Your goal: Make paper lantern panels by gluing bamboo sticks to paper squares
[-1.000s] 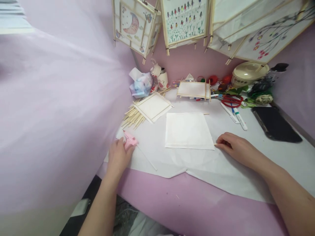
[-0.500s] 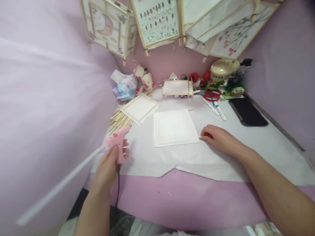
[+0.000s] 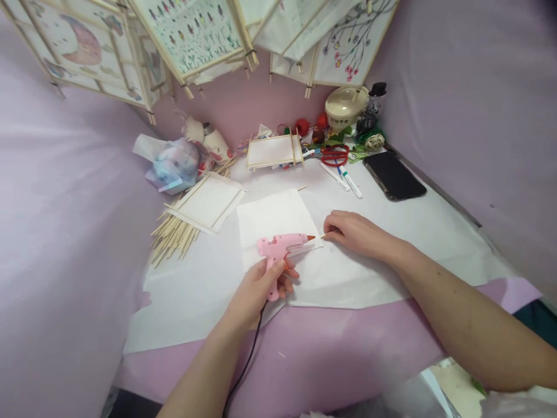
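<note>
My left hand (image 3: 261, 288) is closed round the grip of a pink glue gun (image 3: 281, 246), whose orange nozzle points right over the lower edge of a white paper square (image 3: 274, 220). My right hand (image 3: 354, 232) rests on the table at the square's right corner, fingers pinched on a thin wooden stick (image 3: 322, 235) that lies under the paper's edge. The nozzle tip sits a short way left of my right fingertips. The gun's black cord (image 3: 248, 360) trails down off the table.
A pile of wooden sticks (image 3: 174, 238) and a framed paper panel (image 3: 209, 202) lie at left, another panel (image 3: 272, 151) behind. Red scissors (image 3: 335, 155), markers (image 3: 348, 180) and a black phone (image 3: 394, 176) sit at back right. Painted paper lanterns (image 3: 191, 29) hang overhead.
My left hand lifted the glue gun from the table's left edge and carried it right to the paper square. My right hand stayed pinched at the square's corner. The view swung left.
</note>
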`<state>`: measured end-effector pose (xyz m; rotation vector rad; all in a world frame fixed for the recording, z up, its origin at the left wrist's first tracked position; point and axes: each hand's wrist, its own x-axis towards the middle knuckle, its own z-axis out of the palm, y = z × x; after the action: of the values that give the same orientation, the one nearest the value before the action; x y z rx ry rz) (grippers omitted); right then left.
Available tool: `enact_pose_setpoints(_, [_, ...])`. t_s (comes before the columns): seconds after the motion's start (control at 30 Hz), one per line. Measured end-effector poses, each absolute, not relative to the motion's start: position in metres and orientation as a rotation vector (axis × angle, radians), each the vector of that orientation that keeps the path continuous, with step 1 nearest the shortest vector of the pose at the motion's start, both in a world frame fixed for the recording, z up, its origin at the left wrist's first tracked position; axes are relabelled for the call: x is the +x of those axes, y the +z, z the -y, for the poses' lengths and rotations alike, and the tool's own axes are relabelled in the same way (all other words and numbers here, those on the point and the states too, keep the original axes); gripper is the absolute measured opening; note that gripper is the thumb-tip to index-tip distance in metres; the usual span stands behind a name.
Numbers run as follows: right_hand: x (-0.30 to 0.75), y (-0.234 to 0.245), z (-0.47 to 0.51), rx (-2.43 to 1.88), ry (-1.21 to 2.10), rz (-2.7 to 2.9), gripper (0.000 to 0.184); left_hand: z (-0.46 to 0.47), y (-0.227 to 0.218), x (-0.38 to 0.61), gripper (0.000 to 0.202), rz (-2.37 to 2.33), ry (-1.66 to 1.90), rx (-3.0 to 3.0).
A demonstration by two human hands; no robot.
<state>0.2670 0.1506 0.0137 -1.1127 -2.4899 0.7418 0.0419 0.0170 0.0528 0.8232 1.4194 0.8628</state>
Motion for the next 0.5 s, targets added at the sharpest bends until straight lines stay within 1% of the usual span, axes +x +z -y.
enact_pose_setpoints(0.23, [0.267,0.012,-0.153,-1.128,0.734,2.49,0.012,-0.016,0.033,0.05,0.048,-1.392,0.846,0.837])
enact_pose_setpoints(0.5, [0.267,0.014,-0.152,-1.147,0.748,2.484,0.012,-0.018,0.028,0.049,0.047,-1.416,0.823,0.853])
